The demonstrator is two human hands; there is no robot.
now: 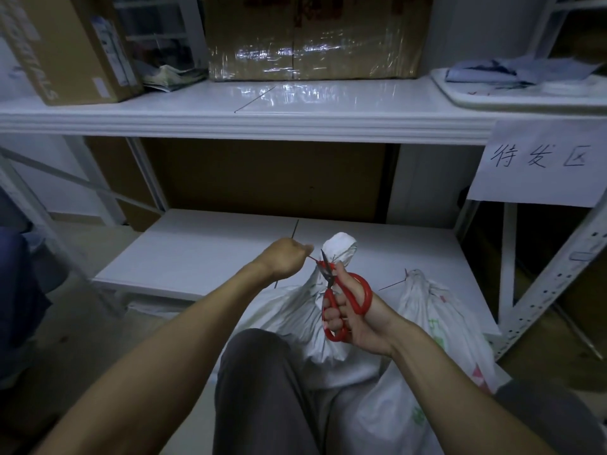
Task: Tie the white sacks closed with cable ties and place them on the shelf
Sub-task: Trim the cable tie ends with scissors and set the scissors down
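Observation:
A white sack [308, 310] stands between my knees, its neck bunched and cinched by a red cable tie [316, 259]. My left hand [285, 261] pinches the tie's free end and holds it out to the left. My right hand [348, 310] grips red-handled scissors [341, 300], whose dark blades point up at the tie right beside the sack's neck. A second white sack [423, 303] with coloured print leans to the right, its neck closed with a dark tie [394, 284] sticking out. Both sacks sit at the front edge of the low white shelf [197, 251].
The upper shelf [262, 119] carries cardboard boxes [315, 37], papers and a white tray [512, 96] at right. A paper sign [538, 159] hangs from its edge. A perforated metal upright [558, 280] slants at right. My dark-trousered leg [262, 389] is in the foreground.

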